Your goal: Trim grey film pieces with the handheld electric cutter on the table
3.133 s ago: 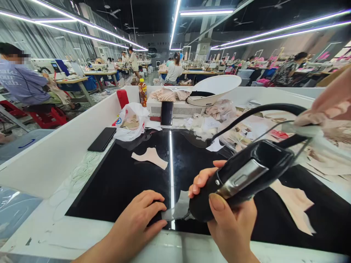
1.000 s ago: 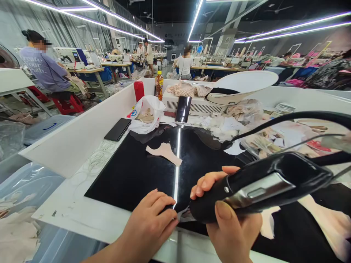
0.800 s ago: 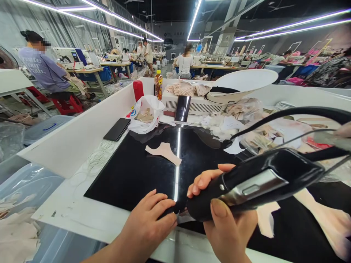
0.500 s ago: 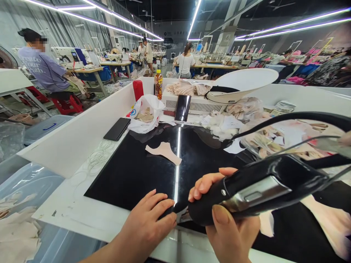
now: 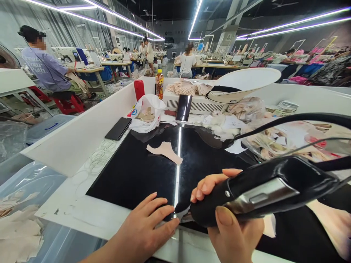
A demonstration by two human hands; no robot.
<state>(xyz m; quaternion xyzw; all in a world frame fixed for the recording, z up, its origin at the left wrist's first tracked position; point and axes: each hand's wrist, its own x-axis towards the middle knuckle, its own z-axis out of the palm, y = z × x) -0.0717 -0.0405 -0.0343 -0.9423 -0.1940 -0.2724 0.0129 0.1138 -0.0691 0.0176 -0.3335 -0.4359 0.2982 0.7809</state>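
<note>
My right hand [image 5: 233, 230] grips a black corded hand tool [image 5: 263, 193] with a silver plate and button on its side. The tool lies slantwise above the front of a glossy black sheet [image 5: 131, 175], its rounded end pointing left. A small shiny piece at that end shows only in part, so I cannot tell its kind. Beside it, my left hand [image 5: 149, 226] is open, palm down with fingers spread at the sheet's front edge. Farther back on the sheet lies a beige cut fabric piece [image 5: 166, 151]. More pale fabric [image 5: 270, 224] shows partly behind the tool.
A black phone [image 5: 117, 128] and coiled thin cord lie left. At the back are a plastic bag [image 5: 146, 117], a drink bottle [image 5: 159, 84] and a white hat [image 5: 244, 84]. Bagged fabric [image 5: 296, 135] heaps up right. White walls border the table; people sit at sewing machines beyond.
The whole view has shifted slightly. The tool and my right hand sit a little farther right in the picture, and my left hand keeps nearly the same pose.
</note>
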